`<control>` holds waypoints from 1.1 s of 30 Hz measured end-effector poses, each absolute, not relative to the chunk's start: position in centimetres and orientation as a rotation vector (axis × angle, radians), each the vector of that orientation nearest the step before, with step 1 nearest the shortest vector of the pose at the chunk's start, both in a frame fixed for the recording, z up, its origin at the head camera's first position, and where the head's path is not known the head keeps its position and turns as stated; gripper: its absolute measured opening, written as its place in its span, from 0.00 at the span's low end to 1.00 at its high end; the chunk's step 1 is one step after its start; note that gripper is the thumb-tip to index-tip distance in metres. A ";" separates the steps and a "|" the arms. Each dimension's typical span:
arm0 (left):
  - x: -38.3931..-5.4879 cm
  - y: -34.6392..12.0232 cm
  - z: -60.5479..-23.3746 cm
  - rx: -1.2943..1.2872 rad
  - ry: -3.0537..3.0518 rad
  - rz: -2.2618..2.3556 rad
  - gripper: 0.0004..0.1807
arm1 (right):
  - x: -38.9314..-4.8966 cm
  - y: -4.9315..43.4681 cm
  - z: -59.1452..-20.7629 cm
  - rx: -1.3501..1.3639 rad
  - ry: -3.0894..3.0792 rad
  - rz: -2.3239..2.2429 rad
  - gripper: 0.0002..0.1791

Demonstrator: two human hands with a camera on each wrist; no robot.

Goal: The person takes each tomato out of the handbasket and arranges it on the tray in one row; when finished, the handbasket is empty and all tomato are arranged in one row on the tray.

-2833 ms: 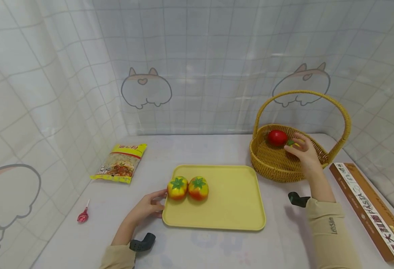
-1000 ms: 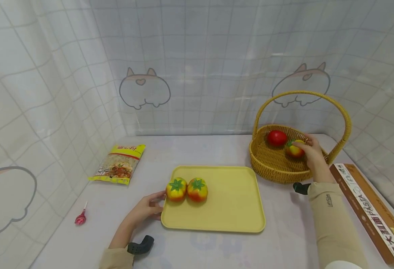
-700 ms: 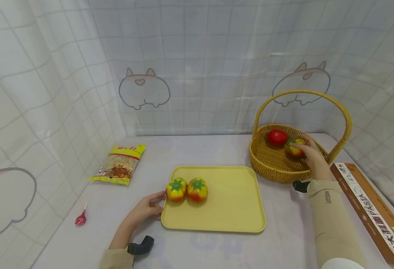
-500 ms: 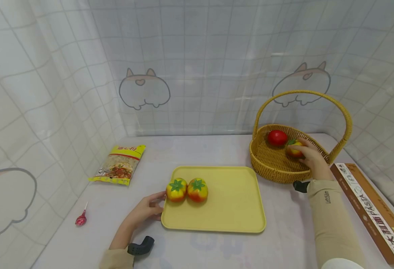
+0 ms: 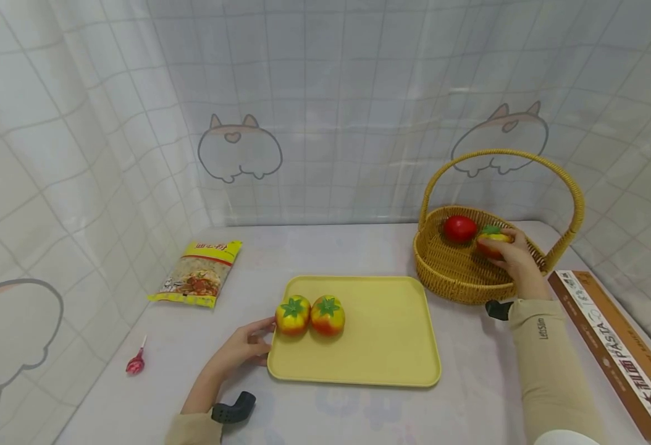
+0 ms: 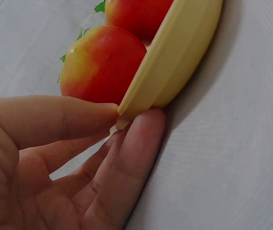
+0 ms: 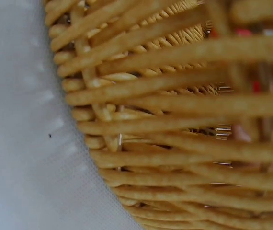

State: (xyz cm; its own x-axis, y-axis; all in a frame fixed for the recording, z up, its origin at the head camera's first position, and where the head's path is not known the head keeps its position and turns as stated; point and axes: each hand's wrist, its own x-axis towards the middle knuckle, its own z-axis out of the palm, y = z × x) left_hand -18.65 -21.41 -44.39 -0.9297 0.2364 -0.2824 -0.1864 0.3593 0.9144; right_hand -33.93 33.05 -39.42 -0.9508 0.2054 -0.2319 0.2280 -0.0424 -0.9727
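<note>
In the head view, my left hand [image 5: 239, 349] is at the left edge of the yellow tray [image 5: 381, 340]. The left wrist view has the thumb on the tray's rim [image 6: 175, 62] and a finger beneath it, pinching it. Two yellow-red tomatoes with green leafy tops, one on the left [image 5: 293, 315] and one on the right [image 5: 328, 316], sit side by side on the tray. Inside the wicker basket [image 5: 453, 292], my right hand [image 5: 519, 254] grips a similar tomato [image 5: 491, 230], partly covered by the fingers. Beside it lies a plain red fruit [image 5: 460, 228]. Wicker weave hides the right hand's grip in the right wrist view.
The basket's tall handle [image 5: 503, 151] arches above the right hand. A long pasta box [image 5: 617, 352] lies along the right side. On the left are a yellow food packet [image 5: 197, 275] and a lollipop [image 5: 135, 363]. A gridded white curtain [image 5: 325, 111] surrounds the table.
My right hand has closed round the tomato in the basket, and the tomato has tilted so its green top faces up more. My left hand and the tray have stayed put.
</note>
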 end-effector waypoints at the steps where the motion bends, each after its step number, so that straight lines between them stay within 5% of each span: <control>1: -18.7 -21.4 -44.4 0.043 2.263 1.592 0.36 | -33.9 33.0 -39.3 0.501 2.145 -2.219 0.38; 6: -18.8 -21.4 -44.3 0.037 2.272 1.591 0.36 | -33.7 32.8 -38.8 0.515 2.080 -2.273 0.22; 11: -18.8 -21.5 -44.3 0.073 2.274 1.590 0.36 | -33.5 32.7 -38.5 0.524 2.061 -2.291 0.21; 20: -18.7 -21.6 -44.7 0.066 2.258 1.598 0.36 | -33.4 32.5 -38.7 0.579 2.008 -2.336 0.31; 27: -18.7 -21.5 -44.8 0.060 2.281 1.583 0.36 | -33.0 32.8 -38.9 0.472 2.187 -2.257 0.53; 33: -18.7 -21.5 -44.6 0.097 2.290 1.581 0.36 | -32.9 32.8 -38.7 0.409 2.418 -2.087 0.51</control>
State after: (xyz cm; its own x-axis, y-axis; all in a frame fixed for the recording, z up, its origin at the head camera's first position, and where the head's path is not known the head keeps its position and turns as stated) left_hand -18.70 -21.54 -44.60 -0.9345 0.2541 -0.2491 -0.1430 0.3729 0.9168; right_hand -32.88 32.76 -38.68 -0.9647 0.2413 -0.1052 0.1394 0.1290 -0.9818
